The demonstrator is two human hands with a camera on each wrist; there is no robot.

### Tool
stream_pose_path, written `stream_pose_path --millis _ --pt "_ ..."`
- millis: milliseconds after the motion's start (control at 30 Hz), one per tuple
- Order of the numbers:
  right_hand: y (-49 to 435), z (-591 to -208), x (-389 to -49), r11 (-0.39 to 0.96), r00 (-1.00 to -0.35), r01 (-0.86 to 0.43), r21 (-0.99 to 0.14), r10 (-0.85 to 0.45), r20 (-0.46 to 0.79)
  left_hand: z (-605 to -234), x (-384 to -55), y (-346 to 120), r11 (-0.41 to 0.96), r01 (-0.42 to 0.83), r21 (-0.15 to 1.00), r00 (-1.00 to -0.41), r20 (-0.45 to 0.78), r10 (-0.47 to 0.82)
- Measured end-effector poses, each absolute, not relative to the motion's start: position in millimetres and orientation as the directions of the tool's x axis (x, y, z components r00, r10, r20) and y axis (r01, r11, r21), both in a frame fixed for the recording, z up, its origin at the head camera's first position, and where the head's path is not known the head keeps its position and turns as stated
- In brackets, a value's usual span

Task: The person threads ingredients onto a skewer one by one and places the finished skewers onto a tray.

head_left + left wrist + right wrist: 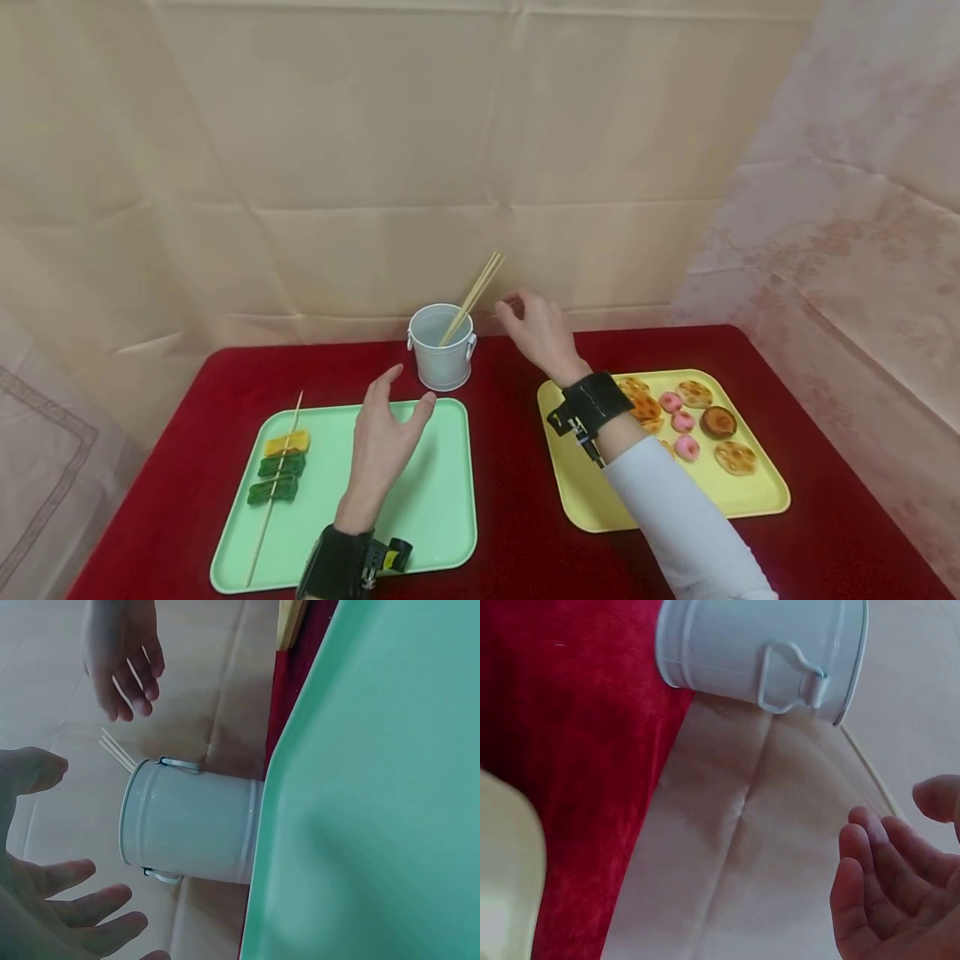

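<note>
A small white metal bucket (442, 367) stands at the back of the table, with several thin wooden skewers (472, 296) leaning out of it to the right. My right hand (542, 332) hovers just right of the skewer tops, fingers loosely bent and nothing held. Over the green tray (450, 533), my left hand (384, 442) is raised with thumb and fingers spread, empty, in front of the bucket. In the left wrist view the bucket (195, 821) appears beyond the fingers. On the tray's left side lies a skewer threaded with yellow and green pieces (279, 477).
On the right, a yellow tray (592, 508) bears pink rings (686, 447), waffle-like rounds (735, 458) and a brown mushroom-like cap (717, 422). Red cloth (510, 500) covers the table. A beige cloth backdrop (337, 167) hangs close behind the bucket.
</note>
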State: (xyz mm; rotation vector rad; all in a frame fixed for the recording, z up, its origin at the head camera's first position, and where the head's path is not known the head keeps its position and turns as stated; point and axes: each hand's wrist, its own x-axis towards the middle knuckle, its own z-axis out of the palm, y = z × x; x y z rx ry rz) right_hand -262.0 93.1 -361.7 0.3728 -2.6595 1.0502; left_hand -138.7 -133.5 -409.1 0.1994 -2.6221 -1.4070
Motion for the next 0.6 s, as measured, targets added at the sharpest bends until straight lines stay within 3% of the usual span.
stream_pose_path --millis 233,600 --pt "84 -353 -287 0.685 -0.944 -0.278 -0.673 -0.064 0.324 -409 -137 -132 0.53 -0.061 0.846 -0.978 0.054 -0.2" --pt "76 -350 -297 0.68 -0.951 -0.192 -0.708 0.049 0.305 -411 -137 -129 0.549 -0.03 0.836 -0.977 0.09 -0.191"
